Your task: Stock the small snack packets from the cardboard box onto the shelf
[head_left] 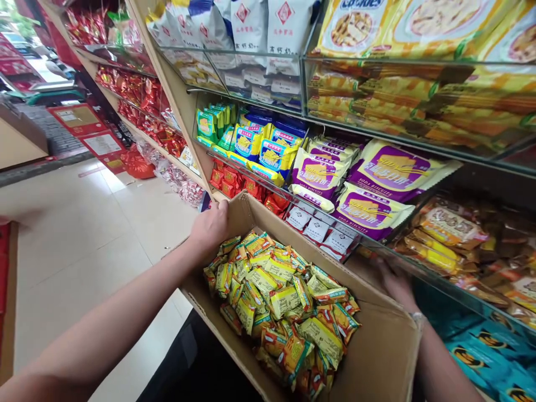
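An open cardboard box (377, 346) is tilted in front of me, with many small yellow and orange wrapped snack packets (280, 301) heaped inside. My left hand (211, 223) is closed over the rim at the box's far left corner. Past the right end, my right arm reaches around the outside. My right hand (393, 282) lies along the box's far wall, close under the shelf edge; its fingers are blurred and partly hidden. Dark trousers (196, 363) show beneath the box.
Glass-fronted shelves hold purple soda biscuit packs (372, 206), blue and yellow packs (259, 145), yellow cookie bags (402, 28) and brown snacks (456, 240). Teal packs (494, 357) lie low at right. A red bag (138, 162) rests on the tiled floor (92, 234) at left.
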`<action>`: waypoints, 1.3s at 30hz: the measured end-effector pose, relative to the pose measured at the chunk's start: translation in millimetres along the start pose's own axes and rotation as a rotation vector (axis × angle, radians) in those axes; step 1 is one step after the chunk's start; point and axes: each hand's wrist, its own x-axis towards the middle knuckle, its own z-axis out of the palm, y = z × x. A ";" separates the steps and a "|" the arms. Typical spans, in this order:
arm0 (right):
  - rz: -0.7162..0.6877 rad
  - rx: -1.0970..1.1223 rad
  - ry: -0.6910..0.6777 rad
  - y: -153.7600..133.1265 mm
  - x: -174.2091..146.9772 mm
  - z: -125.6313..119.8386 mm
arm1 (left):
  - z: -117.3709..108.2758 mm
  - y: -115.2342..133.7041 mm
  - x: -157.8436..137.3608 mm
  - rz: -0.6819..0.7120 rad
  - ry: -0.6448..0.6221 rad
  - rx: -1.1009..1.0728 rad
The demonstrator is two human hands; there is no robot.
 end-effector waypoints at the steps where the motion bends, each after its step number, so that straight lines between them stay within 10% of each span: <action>1: 0.046 0.034 -0.001 -0.9 -12.8 -8.9 | 0.8 -1.1 -0.6 0.006 -0.002 -0.009; 8: 0.122 0.501 0.206 -10.7 -121.3 -57.0 | -6.7 0.1 -11.9 0.137 0.202 -0.111; 10: -0.040 0.366 0.308 -23.3 -149.7 -60.7 | -11.1 14.9 -23.7 0.404 0.284 -0.168; 13: -0.322 0.109 0.266 -45.1 -181.8 -55.3 | -7.3 54.0 -45.9 1.042 0.068 -0.278; 16: -0.582 -0.124 0.095 -57.6 -195.8 -42.2 | 11.1 98.9 -59.4 1.242 -0.158 -0.334; 21: -0.750 -0.306 0.140 -56.7 -193.9 -30.7 | 38.3 130.9 -47.9 1.240 -0.217 -0.349; 26: -0.883 -0.498 0.055 -62.5 -196.1 -27.4 | 18.2 112.3 -41.2 1.227 -0.250 -0.435; 31: -0.579 -0.271 -0.170 -79.9 -207.2 -10.7 | -26.6 98.6 -74.3 1.064 -0.524 -0.995; 39: -0.208 0.160 -0.078 -79.0 -211.2 10.8 | -35.3 120.0 -127.3 0.210 -0.622 -1.829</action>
